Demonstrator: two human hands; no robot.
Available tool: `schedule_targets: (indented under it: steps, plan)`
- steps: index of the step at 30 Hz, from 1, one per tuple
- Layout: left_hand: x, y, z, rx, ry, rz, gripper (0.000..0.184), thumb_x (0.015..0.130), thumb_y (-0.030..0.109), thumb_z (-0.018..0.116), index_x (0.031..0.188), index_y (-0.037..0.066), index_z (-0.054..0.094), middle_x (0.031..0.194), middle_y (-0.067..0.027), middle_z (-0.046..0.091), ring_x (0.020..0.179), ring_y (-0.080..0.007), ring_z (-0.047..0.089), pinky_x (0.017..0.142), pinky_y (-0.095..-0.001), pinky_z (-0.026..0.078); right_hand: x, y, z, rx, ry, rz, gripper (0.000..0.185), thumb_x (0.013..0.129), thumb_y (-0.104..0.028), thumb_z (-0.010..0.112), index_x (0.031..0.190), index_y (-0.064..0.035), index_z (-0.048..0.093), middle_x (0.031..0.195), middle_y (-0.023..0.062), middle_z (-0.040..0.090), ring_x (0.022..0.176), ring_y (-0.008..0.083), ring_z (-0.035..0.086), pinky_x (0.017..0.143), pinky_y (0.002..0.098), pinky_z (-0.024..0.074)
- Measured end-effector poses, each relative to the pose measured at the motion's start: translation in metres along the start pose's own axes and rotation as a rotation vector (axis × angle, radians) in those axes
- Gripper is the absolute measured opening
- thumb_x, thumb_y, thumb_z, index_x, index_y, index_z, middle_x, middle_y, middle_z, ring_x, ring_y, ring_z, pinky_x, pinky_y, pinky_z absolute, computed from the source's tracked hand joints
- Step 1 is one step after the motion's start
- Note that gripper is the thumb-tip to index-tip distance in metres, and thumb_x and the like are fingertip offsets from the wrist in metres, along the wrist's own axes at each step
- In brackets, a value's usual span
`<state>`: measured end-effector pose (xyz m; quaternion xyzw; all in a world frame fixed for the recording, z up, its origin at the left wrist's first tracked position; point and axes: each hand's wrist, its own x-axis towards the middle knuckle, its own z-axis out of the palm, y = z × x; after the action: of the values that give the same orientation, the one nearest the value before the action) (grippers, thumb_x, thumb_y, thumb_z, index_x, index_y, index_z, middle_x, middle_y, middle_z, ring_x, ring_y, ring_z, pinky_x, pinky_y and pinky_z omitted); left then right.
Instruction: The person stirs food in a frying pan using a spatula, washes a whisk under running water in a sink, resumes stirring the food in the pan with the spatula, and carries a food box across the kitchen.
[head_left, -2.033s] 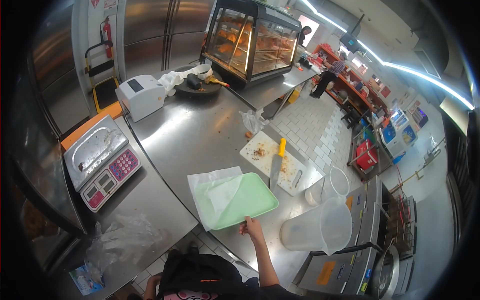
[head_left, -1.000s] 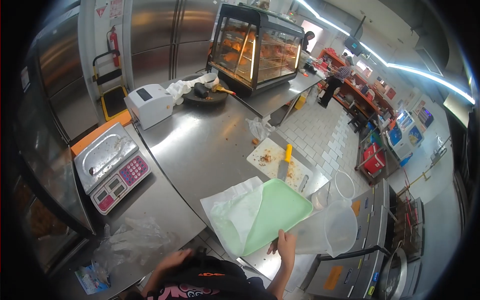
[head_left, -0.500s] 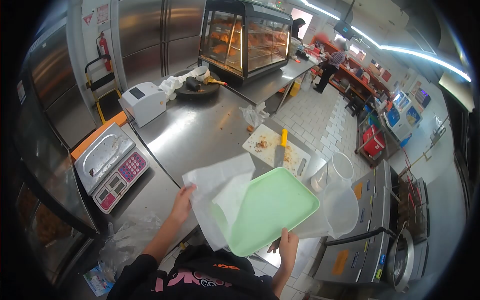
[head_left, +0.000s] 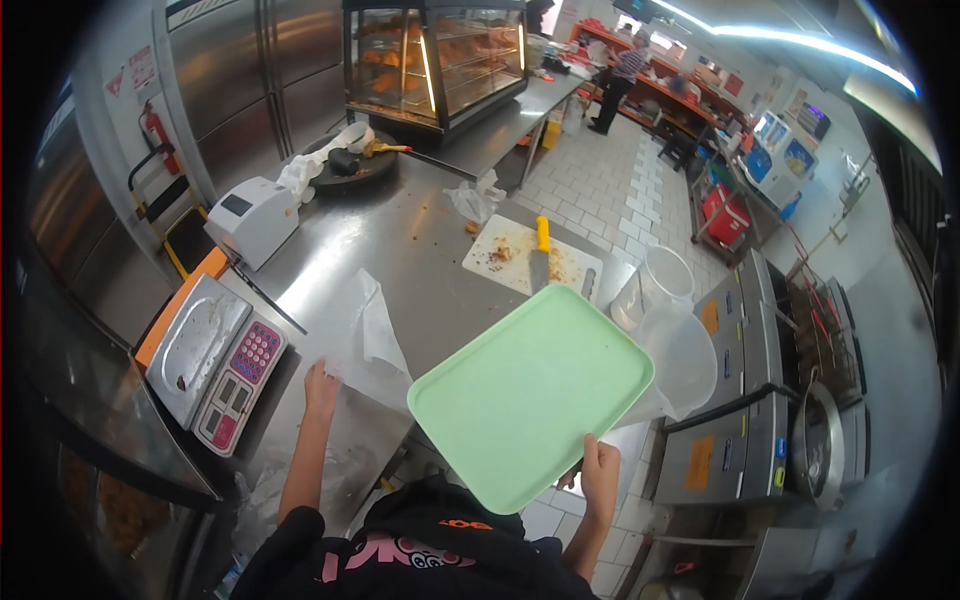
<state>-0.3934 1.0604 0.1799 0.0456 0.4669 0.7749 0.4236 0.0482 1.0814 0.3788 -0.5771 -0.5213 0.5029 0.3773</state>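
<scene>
My right hand [head_left: 600, 466] grips the near right edge of a light green tray [head_left: 535, 395], thumb on top and fingers beneath. The tray is tilted toward me, with its bare upper face showing. To its left, my left hand [head_left: 321, 388] pinches the near edge of a sheet of white paper [head_left: 365, 340]. That sheet lies over the steel counter, and one flap of it is folded up. Beyond the tray, a knife with a yellow handle [head_left: 543, 235] rests on a white cutting board [head_left: 495, 255] scattered with brown crumbs.
A digital scale [head_left: 213, 362] stands at left, with a white printer-like device [head_left: 250, 222] behind it. Translucent plastic jugs [head_left: 675, 355] sit right of the tray. A lit glass food cabinet [head_left: 440, 65] is at the back, a person [head_left: 622, 80] far off, a wok [head_left: 818, 445] at right.
The white paper has come off the tray and moved left with my left hand onto the counter. The tray has swung slightly, and the whole view has shifted.
</scene>
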Motion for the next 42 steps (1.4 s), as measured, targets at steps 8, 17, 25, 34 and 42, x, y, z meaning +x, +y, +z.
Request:
schedule_targets:
  steps: [8,17,25,34,42]
  plan:
    - [-0.083,0.032,0.081,0.617,0.147,0.415,0.044,0.085,0.017,0.043,0.125,0.004,0.032,0.121,-0.0111,0.04,0.117,-0.022,0.035,0.098,-0.0338,0.026,-0.051,-0.007,0.001,0.028,0.213,-0.071,0.044,0.089,-0.023,0.036,0.058,0.0054,0.051,0.041,0.0106,0.05,0.032,0.0143,0.047,0.032,0.0244,0.0355]
    - [-0.146,0.034,0.253,0.174,-1.286,-0.381,0.051,0.091,0.034,0.02,0.131,0.003,0.022,0.136,-0.0097,0.023,0.126,-0.0189,0.021,0.103,-0.033,0.017,-0.148,-0.005,-0.008,0.208,0.325,-0.012,0.044,0.089,-0.024,0.034,0.059,0.0039,0.052,0.041,0.0086,0.049,0.033,0.0145,0.048,0.033,0.0238,0.0349]
    - [-0.234,-0.042,0.277,0.111,-1.73,-0.734,0.056,0.09,0.04,0.019,0.132,0.003,0.016,0.137,-0.0122,0.02,0.127,-0.0214,0.019,0.104,-0.0319,0.012,-0.247,0.02,-0.015,0.247,0.662,0.076,0.045,0.088,-0.024,0.035,0.058,0.0047,0.051,0.041,0.0092,0.048,0.032,0.0156,0.047,0.031,0.0236,0.0344]
    - [-0.363,-0.106,0.276,0.118,-1.961,-0.971,0.055,0.091,0.039,0.018,0.133,0.004,0.014,0.137,-0.0116,0.018,0.127,-0.02,0.019,0.104,-0.0315,0.013,-0.365,0.055,-0.027,0.195,1.117,0.081,0.041,0.088,-0.027,0.04,0.059,0.0014,0.05,0.043,0.0047,0.047,0.03,0.0118,0.043,0.027,0.0223,0.0304]
    - [-0.575,-0.146,0.227,-0.094,-2.081,-1.375,0.051,0.092,0.034,0.02,0.133,0.005,0.013,0.138,-0.0097,0.018,0.127,-0.0189,0.017,0.105,-0.0302,0.013,-0.534,0.083,-0.053,0.218,1.537,0.102,0.036,0.086,-0.023,0.042,0.057,-0.0018,0.047,0.046,0.0011,0.044,0.034,0.0082,0.04,0.029,0.023,0.0287]
